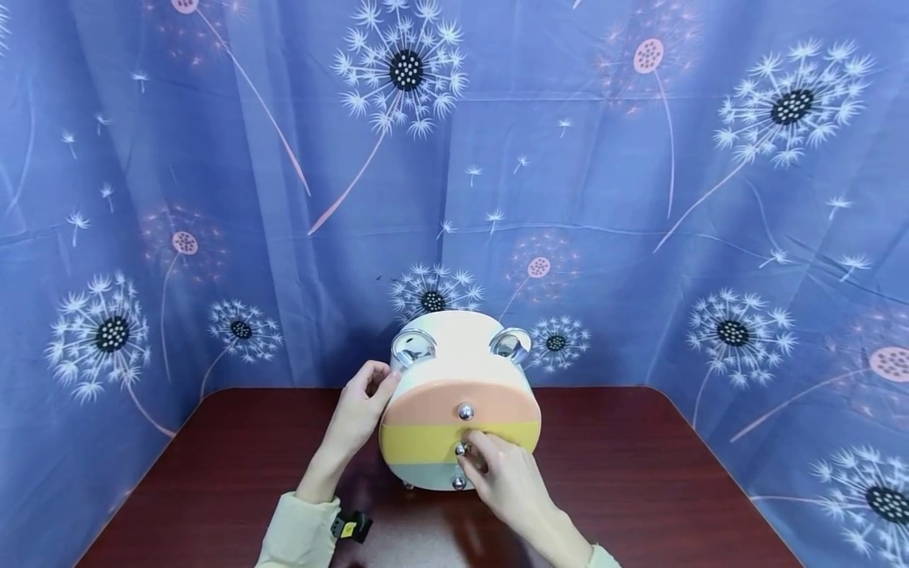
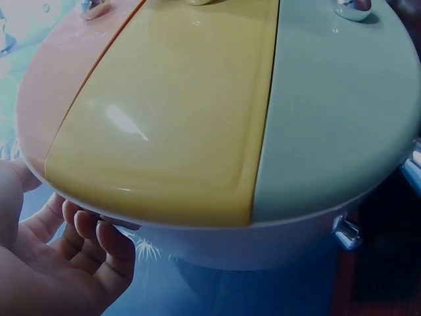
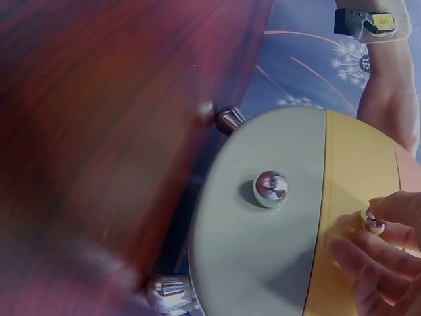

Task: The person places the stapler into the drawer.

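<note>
A round-fronted white drawer box (image 1: 461, 339), shaped like an alarm clock, stands on the table. Its front has a pink drawer (image 1: 426, 404), a yellow drawer (image 1: 419, 444) and a green drawer (image 3: 263, 257), each with a silver ball knob. My right hand (image 1: 513, 481) pinches the yellow drawer's knob (image 3: 373, 224) between thumb and fingers. The yellow front looks flush with its neighbours. My left hand (image 1: 358, 406) rests against the box's left side near the pink drawer, its fingers lightly bent along the white wall (image 2: 217, 247) without gripping anything.
Two silver domes (image 1: 413, 347) sit on top of the box, and short silver feet (image 3: 170, 293) stick out below. The dark red wooden table (image 1: 625, 465) runs back to a blue dandelion-print curtain (image 1: 497, 158). My left wrist wears a black band (image 1: 351, 526).
</note>
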Available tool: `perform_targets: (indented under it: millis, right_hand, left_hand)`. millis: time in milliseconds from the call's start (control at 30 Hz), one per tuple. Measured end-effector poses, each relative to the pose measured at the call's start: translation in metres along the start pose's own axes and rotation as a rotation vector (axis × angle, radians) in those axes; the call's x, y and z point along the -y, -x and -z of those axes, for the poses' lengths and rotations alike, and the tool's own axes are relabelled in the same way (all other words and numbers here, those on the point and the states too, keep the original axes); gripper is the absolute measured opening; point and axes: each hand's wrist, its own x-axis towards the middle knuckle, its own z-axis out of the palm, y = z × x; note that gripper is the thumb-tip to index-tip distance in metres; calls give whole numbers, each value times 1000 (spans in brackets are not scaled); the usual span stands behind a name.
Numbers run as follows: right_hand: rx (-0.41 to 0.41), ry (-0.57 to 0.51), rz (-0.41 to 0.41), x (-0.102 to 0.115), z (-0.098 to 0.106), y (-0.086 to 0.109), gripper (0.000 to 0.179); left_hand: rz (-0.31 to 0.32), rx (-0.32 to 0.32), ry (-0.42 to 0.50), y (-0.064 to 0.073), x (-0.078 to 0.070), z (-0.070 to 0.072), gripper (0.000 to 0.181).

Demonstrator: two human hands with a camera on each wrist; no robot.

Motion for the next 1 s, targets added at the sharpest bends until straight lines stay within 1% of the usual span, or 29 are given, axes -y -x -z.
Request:
perform_targets:
  millis: [133,300,433,600,733,833,1000]
  right_hand:
    - [8,19,-19,0,0,0,15]
    - [37,21,-55,-2,6,2,16]
    - [48,-11,-74,-5,15,1,15]
    - [51,-51,-100,-11,27,3,12]
    - [49,-82,-116,-15,37,4,11]
    - [35,-101,-132,-18,48,4,11]
    - [-13,-91,-143,-25,67,1,12]
  left_hand:
    - [-5,0,-3,1,-1,3,24]
    - [-18,-6,-11,1,-2,5,25]
    - [-22,-15,-6,-1,-2,4,24]
    - [-14,-4,-22,-1,-1,3,24]
    - [1,-24,-38,1,0,3,23]
    - [3,-36,-72,2,0,3,23]
    - [3,-30,-148,6,0,7,22]
